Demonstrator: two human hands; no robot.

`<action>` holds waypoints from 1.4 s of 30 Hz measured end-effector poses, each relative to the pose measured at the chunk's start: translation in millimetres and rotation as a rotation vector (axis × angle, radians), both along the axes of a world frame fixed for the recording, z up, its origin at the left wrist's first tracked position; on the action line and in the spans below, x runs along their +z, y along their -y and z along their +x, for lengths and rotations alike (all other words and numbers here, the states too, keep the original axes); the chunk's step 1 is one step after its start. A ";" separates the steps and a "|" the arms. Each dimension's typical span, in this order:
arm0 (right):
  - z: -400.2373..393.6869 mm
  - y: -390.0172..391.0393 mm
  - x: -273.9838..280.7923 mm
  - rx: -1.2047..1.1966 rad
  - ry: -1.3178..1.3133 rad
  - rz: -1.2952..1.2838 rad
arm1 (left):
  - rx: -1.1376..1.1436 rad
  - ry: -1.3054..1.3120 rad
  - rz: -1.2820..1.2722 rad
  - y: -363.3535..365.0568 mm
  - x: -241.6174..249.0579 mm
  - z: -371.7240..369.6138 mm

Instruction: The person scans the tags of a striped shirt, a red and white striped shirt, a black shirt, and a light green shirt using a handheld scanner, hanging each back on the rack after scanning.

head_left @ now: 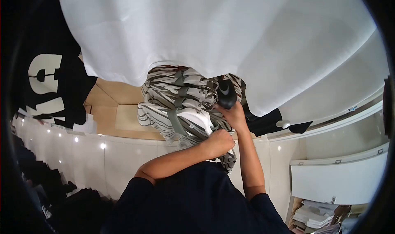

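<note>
Striped grey, white and brown garments (158,79) with green collar bands hang close together on hangers in front of me. The nearest one hangs on a white hanger (200,118). My left hand (221,144) is closed in a fist at the side of this garment, its fingers pinching the striped cloth; the fingertips are partly hidden. Just beyond it, my right hand (233,113) is wrapped round a black handheld scanner (226,94), held beside the hanger hooks. The scanner's far end is against the striped garments.
White cloth (197,28) hangs across the top, above the striped garments. Black clothing with pale lettering (45,73) hangs at left. Below are a light wooden shelf box (111,106) and a glossy tiled floor (123,155). A white cabinet (337,180) with folded items stands at lower right.
</note>
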State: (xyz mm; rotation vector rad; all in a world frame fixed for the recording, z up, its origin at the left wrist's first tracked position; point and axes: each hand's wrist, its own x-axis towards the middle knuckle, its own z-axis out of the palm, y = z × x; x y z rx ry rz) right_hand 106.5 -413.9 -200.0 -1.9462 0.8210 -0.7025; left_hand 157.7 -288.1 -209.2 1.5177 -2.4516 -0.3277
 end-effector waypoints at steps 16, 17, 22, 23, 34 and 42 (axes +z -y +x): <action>-36.8 16.6 -11.4 -0.132 -0.038 -0.099 | -0.096 -0.025 -0.044 -9.6 2.9 10.3; -36.0 13.1 -9.9 -0.162 -0.019 -0.132 | -0.094 -0.022 -0.034 -10.0 5.0 10.6; -20.0 -16.2 28.3 -0.082 0.208 0.033 | -0.091 -0.052 -0.083 -13.2 1.0 10.9; -17.2 -17.7 30.1 -0.014 0.271 0.084 | -0.096 -0.055 -0.088 -13.3 0.3 10.9; 20.7 -15.2 24.2 -0.084 0.168 -0.026 | -0.046 -0.052 -0.207 -13.0 -18.7 3.6; 34.5 -24.6 63.5 0.030 0.386 0.088 | -0.045 -0.048 -0.236 -11.9 -12.3 3.7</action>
